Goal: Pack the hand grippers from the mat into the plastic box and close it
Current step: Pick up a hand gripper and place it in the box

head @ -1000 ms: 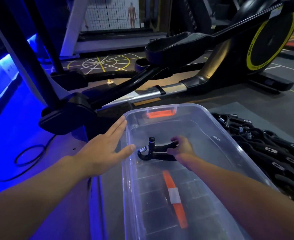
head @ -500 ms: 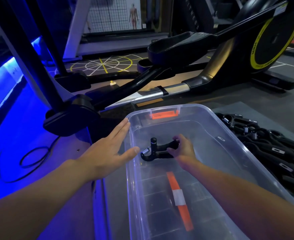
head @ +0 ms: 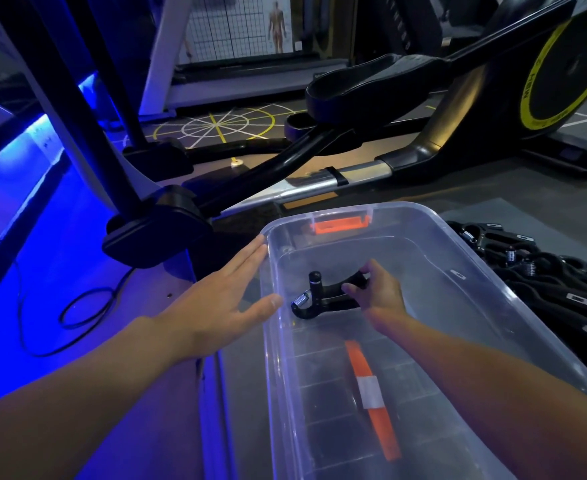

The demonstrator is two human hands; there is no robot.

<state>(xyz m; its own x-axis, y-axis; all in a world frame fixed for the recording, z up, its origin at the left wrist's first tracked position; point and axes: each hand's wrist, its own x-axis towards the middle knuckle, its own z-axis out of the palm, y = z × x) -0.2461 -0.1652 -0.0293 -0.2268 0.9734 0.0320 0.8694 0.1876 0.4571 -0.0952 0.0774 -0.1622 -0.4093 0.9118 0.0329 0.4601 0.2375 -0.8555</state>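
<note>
A clear plastic box (head: 513, 299) with orange latches stands open in front of me. Inside it, near the far end, lies one black hand gripper (head: 323, 296) with a silver spring. My right hand (head: 378, 296) reaches into the box and holds that gripper's handles between thumb and fingers. My left hand (head: 223, 299) lies flat with straight fingers against the outside of the box's left wall, thumb at the rim. A pile of several black hand grippers (head: 541, 278) lies on the grey mat (head: 493, 211) right of the box.
An elliptical trainer (head: 371, 84) with a yellow-ringed flywheel stands just beyond the box. Its black foot (head: 153, 237) sits close to my left hand. A black cable (head: 60, 317) loops on the blue-lit floor at left. An orange strip (head: 371, 400) shows through the box's bottom.
My right hand with the hand gripper has stayed at the far end of the box, barely shifting. The left hand keeps its place on the box's left wall.
</note>
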